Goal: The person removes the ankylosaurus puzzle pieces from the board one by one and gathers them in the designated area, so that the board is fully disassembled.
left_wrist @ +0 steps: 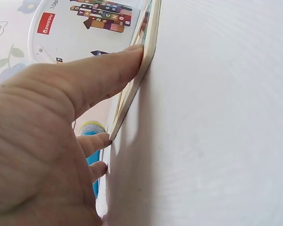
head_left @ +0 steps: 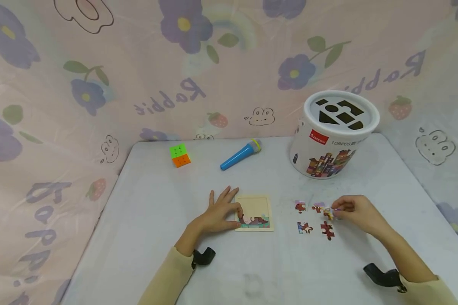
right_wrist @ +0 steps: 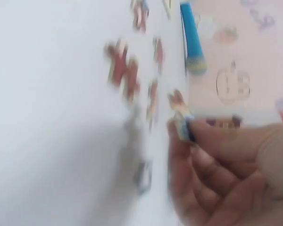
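Your right hand (head_left: pixel 359 214) pinches multicoloured jigsaw piece (right_wrist: pixel 181 118), likely light, stiff: hold edges. Left hand (head_left: pixel 218 213) touches pale wooden tray (head_left: pixel 253 206), left edge.

tray (head_left: pixel 253 205) at my L hand (head_left: pixel 219 213) | loose pcs (head_left: pixel 327 231) btwn tray & my R hand (head_left: pixel 358 214) | mic (head_left: pixel 237 157) behind tray | cube (head_left: pixel 180 155) L of mic | tub (head_left: pixel 328 146) behind pcs
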`<state>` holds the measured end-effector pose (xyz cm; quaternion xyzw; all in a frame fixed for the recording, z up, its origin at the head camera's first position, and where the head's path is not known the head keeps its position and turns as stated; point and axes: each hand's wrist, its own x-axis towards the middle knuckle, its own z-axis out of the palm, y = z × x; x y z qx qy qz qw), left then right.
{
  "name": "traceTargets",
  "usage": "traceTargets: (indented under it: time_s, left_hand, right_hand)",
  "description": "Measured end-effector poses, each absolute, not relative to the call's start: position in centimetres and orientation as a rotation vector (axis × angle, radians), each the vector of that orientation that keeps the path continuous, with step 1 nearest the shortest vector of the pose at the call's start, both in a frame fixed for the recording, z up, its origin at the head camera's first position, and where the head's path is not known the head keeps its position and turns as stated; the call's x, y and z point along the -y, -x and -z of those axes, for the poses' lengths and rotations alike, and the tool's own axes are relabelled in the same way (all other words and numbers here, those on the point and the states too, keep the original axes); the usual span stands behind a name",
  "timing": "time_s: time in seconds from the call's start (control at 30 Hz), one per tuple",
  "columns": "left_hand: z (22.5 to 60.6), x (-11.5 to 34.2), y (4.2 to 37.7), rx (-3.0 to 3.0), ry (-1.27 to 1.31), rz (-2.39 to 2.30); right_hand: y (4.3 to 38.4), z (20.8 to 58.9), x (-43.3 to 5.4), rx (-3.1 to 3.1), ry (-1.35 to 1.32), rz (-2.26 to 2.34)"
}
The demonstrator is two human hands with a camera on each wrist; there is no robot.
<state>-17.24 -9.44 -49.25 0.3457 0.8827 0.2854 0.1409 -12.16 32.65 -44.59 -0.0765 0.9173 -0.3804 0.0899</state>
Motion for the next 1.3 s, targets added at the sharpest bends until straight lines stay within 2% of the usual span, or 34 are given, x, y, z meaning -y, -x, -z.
traceTargets:
  time_s: [0.13,0.3,0.83,1.3]
  left_hand:
    - [49.2,9.5,17.2,-2.557,-1.0,-0.822]
    - [49.2,9.5,17.1,-2.551,-1.0,-0.841]
    - [49.6,9.6,17.3,-2.553,-0.988,-0.849]
    - [49.2,9.5,17.3,-2.562,-0.981,-0.825]
  right_hand:
    - [10.3,45.2,-35.8,-2.641,0.132,1.133]
    - [9.1,45.9,-36.8,-2.606,0.114,1.171]
    - [9.2,47.0,-35.9,-2.853,0.23,0.955]
    - [9.4,46.6,-34.4,-2.975,0.156,0.819]
